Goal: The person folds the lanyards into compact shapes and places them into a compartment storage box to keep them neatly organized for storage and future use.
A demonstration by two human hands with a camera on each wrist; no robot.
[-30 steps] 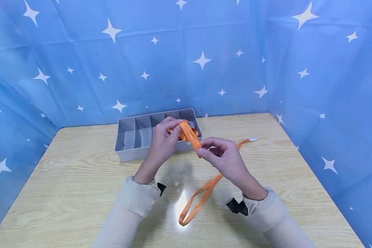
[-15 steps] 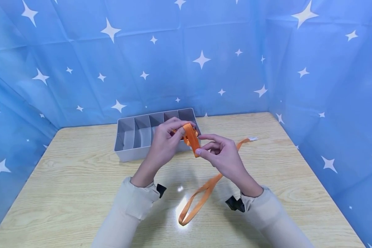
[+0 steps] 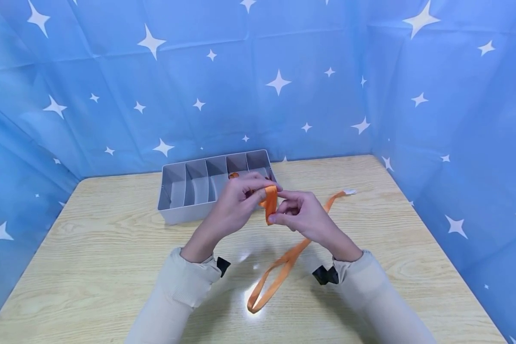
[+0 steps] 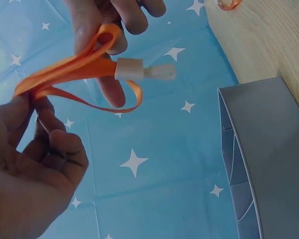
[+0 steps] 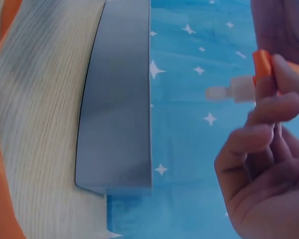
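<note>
Both hands hold a folded orange lanyard (image 3: 271,200) up over the table, in front of the grey box. My left hand (image 3: 234,203) pinches its upper end between thumb and fingers. At the lower end, the thumb and fingers of my right hand (image 3: 305,217) pinch the fold. The left wrist view shows the lanyard (image 4: 65,69) in several layers with loose loops, and a white plastic fitting (image 4: 129,68) with a clear tip sticks out from it. Another orange lanyard (image 3: 290,258) lies looped on the table below the right hand, its white end pointing to the back right.
The grey divided box (image 3: 185,212) stands at the back of the wood-grain table (image 3: 112,267), partly behind the left hand. Some orange ribbon (image 3: 234,175) shows in one of its right compartments. A blue star-patterned curtain (image 3: 241,71) closes off the back and sides.
The left hand has moved right and slightly down, nearer the right hand. The folded lanyard now hangs shorter and more upright between them, and more of the box's right compartments shows.
</note>
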